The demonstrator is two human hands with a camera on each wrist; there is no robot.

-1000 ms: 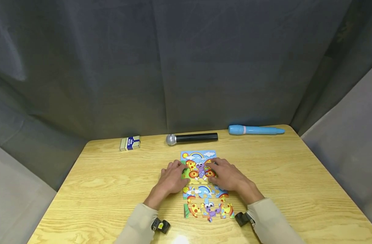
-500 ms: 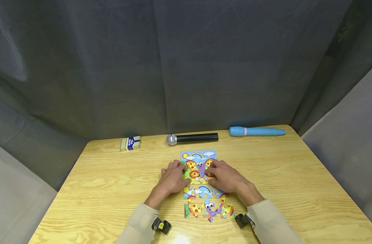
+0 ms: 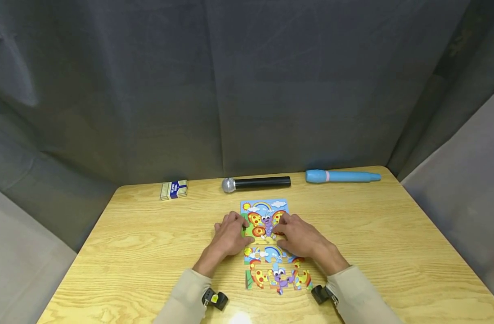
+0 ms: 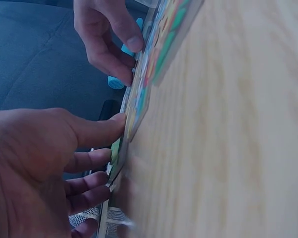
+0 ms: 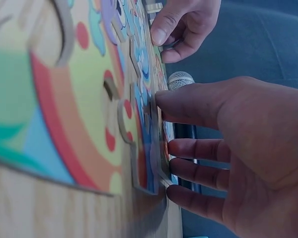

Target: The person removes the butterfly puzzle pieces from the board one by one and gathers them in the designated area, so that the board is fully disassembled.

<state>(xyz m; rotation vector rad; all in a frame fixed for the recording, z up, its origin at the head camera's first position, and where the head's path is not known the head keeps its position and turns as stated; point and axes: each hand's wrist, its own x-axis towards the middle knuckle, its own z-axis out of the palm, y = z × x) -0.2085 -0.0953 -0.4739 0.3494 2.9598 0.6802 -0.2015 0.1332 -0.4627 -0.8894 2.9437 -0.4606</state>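
Observation:
A butterfly picture (image 3: 264, 207), with a sun and rainbow along its top, lies flat in the middle of the table. My left hand (image 3: 229, 235) rests at its left edge, thumb near the lower left corner. On the opposite side my right hand (image 3: 301, 235) touches the picture and covers part of its right edge. Both hands have their fingers spread and fairly straight in the wrist views. Below the picture lie jigsaw pieces (image 3: 273, 254) in a rainbow row and a looser row of butterfly pieces (image 3: 280, 276). My right hand partly hides the upper row's right end.
A black microphone (image 3: 261, 182) with a silver head lies behind the picture. To its right is a blue microphone-shaped object (image 3: 344, 176). A small striped box (image 3: 174, 190) with a blue band sits at the back left. Dark curtain (image 3: 170, 90) hangs behind the table (image 3: 129, 261).
The fingers of my right hand have shifted slightly toward me on the picture, showing more of the right wing's upper part. My left hand and the pieces stay nearly still.

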